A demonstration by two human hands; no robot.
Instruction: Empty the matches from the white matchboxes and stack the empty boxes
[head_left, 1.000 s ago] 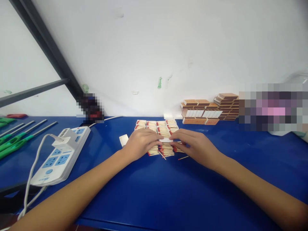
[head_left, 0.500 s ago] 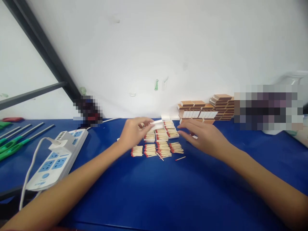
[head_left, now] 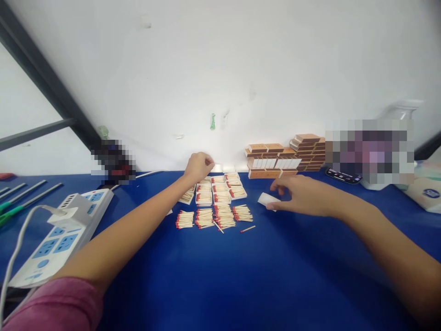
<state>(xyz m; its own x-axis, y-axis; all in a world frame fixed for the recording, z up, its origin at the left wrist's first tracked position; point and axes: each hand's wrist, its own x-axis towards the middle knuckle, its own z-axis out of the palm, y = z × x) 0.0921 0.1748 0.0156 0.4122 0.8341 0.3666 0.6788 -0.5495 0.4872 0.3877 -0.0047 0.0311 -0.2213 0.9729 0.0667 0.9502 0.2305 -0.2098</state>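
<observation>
Near the wall, behind the white trays of matches (head_left: 221, 187), is my left hand (head_left: 200, 166), its thumb and fingers brought together at the edge of a small white piece (head_left: 217, 168). My right hand (head_left: 296, 195) is to the right of the trays, fingers apart, with the thumb at a small white paper-like piece (head_left: 266, 199) on the blue table. Loose matches with red heads (head_left: 223, 216) lie in several bundles in front of the trays. A single match (head_left: 248, 228) lies to their right.
Brown matchboxes (head_left: 310, 154) are stacked against the wall at the back right. A white power strip (head_left: 65, 234) with a cable lies at left, beside green-handled tools (head_left: 20, 207). A phone (head_left: 343, 175) and a tissue pack (head_left: 425, 188) are at right.
My left hand has moved back toward the wall, behind the trays. My right hand has moved right, to the white piece on the table. The camera view has shifted slightly right.
</observation>
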